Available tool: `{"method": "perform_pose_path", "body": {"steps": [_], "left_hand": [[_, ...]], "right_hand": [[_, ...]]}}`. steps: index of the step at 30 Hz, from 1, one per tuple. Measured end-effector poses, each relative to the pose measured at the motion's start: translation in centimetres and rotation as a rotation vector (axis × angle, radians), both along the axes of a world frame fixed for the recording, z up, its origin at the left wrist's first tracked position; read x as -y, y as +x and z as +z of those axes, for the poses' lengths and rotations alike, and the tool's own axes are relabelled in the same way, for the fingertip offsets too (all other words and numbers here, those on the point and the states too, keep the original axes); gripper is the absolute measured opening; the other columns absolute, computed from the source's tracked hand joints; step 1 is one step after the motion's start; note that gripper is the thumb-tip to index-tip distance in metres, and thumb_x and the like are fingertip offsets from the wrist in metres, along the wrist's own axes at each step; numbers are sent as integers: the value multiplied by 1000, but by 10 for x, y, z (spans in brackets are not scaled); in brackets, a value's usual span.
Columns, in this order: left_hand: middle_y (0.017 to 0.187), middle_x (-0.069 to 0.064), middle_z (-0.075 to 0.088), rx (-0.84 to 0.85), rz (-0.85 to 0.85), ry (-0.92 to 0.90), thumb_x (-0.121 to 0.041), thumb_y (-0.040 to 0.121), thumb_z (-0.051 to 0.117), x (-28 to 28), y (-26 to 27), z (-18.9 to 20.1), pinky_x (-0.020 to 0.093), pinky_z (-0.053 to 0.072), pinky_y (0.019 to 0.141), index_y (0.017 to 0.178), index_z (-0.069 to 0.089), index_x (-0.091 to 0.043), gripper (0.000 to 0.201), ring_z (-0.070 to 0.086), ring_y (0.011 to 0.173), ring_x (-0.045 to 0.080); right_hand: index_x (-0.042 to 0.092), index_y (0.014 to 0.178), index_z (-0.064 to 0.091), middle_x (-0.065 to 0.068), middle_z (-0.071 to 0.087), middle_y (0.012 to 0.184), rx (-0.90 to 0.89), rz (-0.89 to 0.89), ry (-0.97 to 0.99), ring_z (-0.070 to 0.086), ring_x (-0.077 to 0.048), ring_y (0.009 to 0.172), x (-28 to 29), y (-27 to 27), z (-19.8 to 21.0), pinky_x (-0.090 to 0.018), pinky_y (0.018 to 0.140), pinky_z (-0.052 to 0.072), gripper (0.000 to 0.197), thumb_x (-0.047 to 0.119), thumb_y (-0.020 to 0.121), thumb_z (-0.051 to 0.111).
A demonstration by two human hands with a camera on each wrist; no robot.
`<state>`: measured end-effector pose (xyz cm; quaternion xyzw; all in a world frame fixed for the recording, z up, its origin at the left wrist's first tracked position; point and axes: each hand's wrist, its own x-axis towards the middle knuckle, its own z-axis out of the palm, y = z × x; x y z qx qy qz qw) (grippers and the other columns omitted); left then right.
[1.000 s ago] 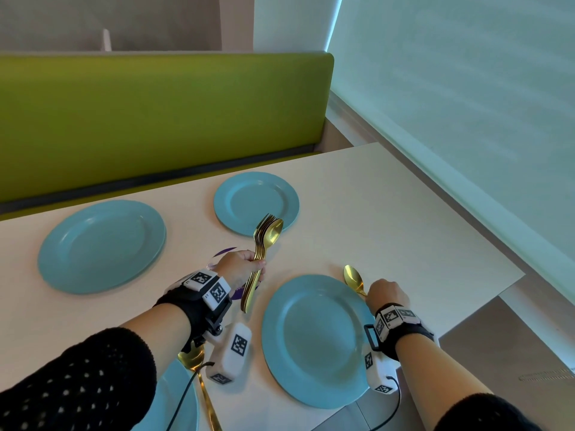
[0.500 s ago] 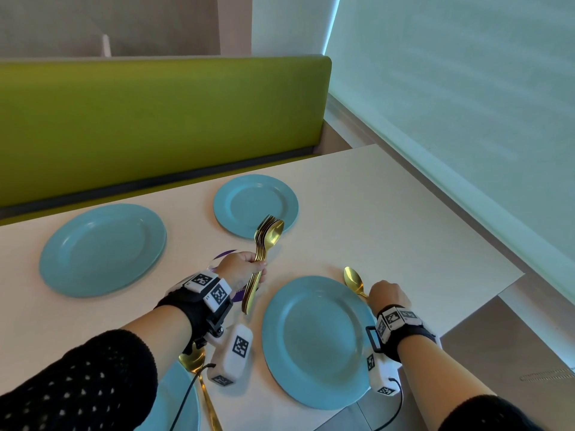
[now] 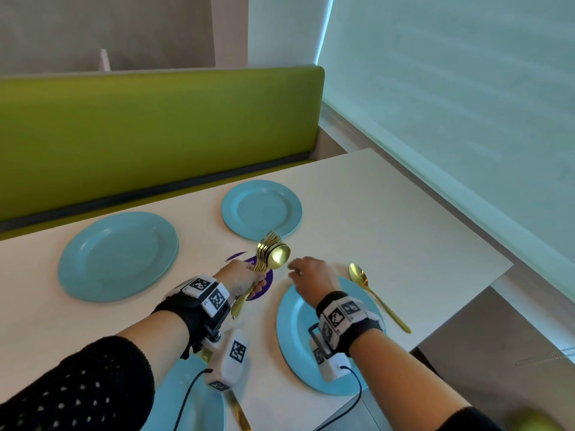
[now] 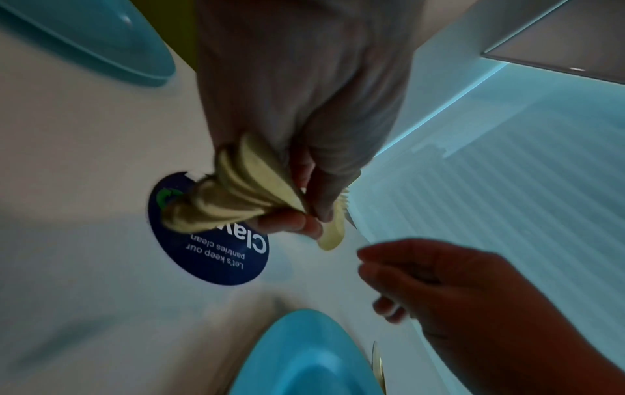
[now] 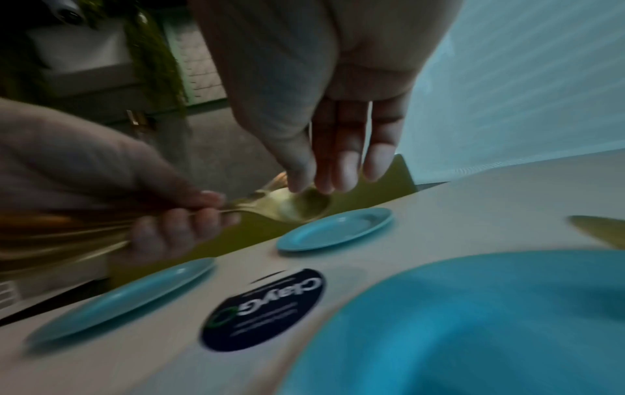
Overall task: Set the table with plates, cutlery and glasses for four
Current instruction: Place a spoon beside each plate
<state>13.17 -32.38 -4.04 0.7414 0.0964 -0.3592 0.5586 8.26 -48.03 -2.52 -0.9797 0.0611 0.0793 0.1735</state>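
The white table (image 3: 389, 219) carries four blue plates (image 3: 118, 256), a gold spoon (image 3: 373, 293) and a round purple sticker (image 3: 264, 281).

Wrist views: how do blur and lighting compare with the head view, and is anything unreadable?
Head view: bright and sharp, edges bowed by the wide lens. Left wrist: dim, left hand shadowed, cutlery soft, sticker partly readable. Right wrist: heaviest motion blur; near plate and sticker text smeared, right hand dark against the window.
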Motion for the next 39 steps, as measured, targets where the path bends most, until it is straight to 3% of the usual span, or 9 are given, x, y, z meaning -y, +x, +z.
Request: {"method": "perform_pose_path", "body": {"steps": [8, 12, 16, 21, 28, 32, 34, 36, 39], "left_hand": [[66, 6, 59, 6, -204, 17, -8, 87, 63, -51, -20, 15, 20, 36, 49, 78, 62, -2, 11, 47, 56, 12], [67, 5, 64, 13, -215, 22, -8, 84, 66, -84, -28, 20, 19, 39, 48, 78, 62, -1, 10, 50, 55, 11], [64, 3, 66, 38, -191, -3, -8, 89, 60, -111, -31, 24, 18, 40, 47, 77, 61, -4, 13, 53, 52, 9], [75, 6, 66, 95, -235, 32, -15, 96, 52, -130, -23, 31, 20, 40, 53, 81, 54, -8, 17, 53, 58, 12], [74, -3, 65, 257, -440, 220, -16, 93, 52, -123, 0, 38, 19, 41, 56, 77, 55, -16, 17, 54, 61, 9], [79, 2, 67, 271, -322, 210, -18, 93, 53, -112, 26, 37, 19, 45, 60, 76, 52, -17, 18, 59, 63, 10], [78, 2, 67, 273, -188, 219, -17, 94, 52, -107, 43, 29, 19, 45, 56, 78, 50, -15, 17, 59, 60, 10], [74, 2, 64, 253, -35, 204, -15, 95, 49, -104, 61, 21, 19, 40, 50, 80, 48, -13, 14, 56, 57, 12], [73, 1, 62, 237, 117, 195, -13, 96, 45, -103, 82, 13, 20, 39, 50, 87, 49, -11, 10, 53, 58, 13]], "right_hand": [[17, 109, 66, -4, 65, 105, 49, 190, 4, 58, -25, 102, -78, -19, 3, -33, 82, 50, 27, 10, 90, 49], [18, 109, 66, -3, 66, 109, 38, 244, 0, 59, -22, 104, -100, -24, 5, -32, 87, 50, 21, 20, 93, 52], [23, 108, 65, 0, 67, 108, 19, 244, 28, 61, -20, 102, -122, -22, 11, -28, 83, 47, 19, 24, 93, 54], [20, 116, 64, 1, 64, 114, -22, 373, -48, 56, -17, 110, -138, -15, 22, -30, 87, 46, 26, 24, 97, 46], [23, 102, 72, 4, 69, 106, -171, 420, -47, 59, -15, 103, -130, 28, 29, -35, 88, 51, 19, 22, 89, 59], [18, 94, 74, -1, 66, 105, -195, 487, -48, 60, -20, 100, -114, 65, 29, -35, 87, 52, 16, 21, 87, 60], [19, 93, 74, -2, 67, 105, -201, 458, -76, 61, -20, 100, -97, 85, 28, -32, 87, 51, 16, 20, 87, 59], [17, 92, 74, -2, 70, 104, -191, 365, -31, 61, -19, 102, -71, 109, 26, -30, 92, 48, 14, 19, 86, 61], [13, 96, 74, -3, 70, 108, -176, 159, 32, 60, -19, 107, -27, 145, 23, -23, 94, 41, 16, 20, 85, 66]]}}
